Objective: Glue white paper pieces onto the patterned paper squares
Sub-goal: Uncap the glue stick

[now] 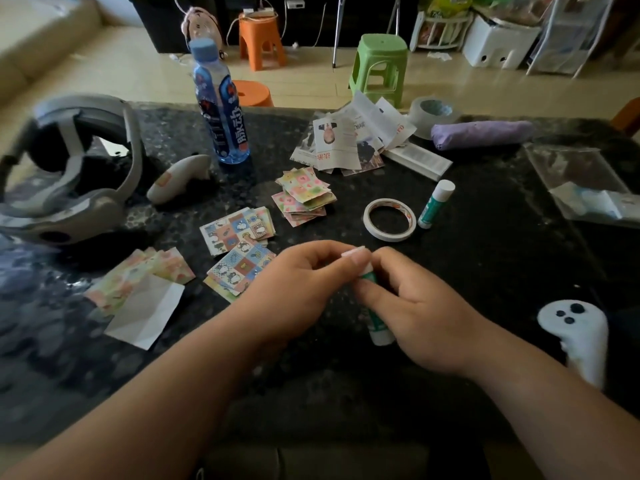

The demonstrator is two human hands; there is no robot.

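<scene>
The left hand (294, 282) and the right hand (415, 306) meet over the held glue stick (379, 327) at the near middle of the table (502, 271). Its barest stretch lies to their right, between the tape ring (389, 236) and the white controller (575, 336) by the edge. Left of them the top is littered with piles of patterned squares (239, 233) and a folded white sheet (145, 313), all lying low. Farther back stand the taller things: the blue bottle (220, 109), the headset (79, 216), the standing glue stick (434, 206) just beside the tape ring, and the heaped newspaper clippings (349, 140).
</scene>
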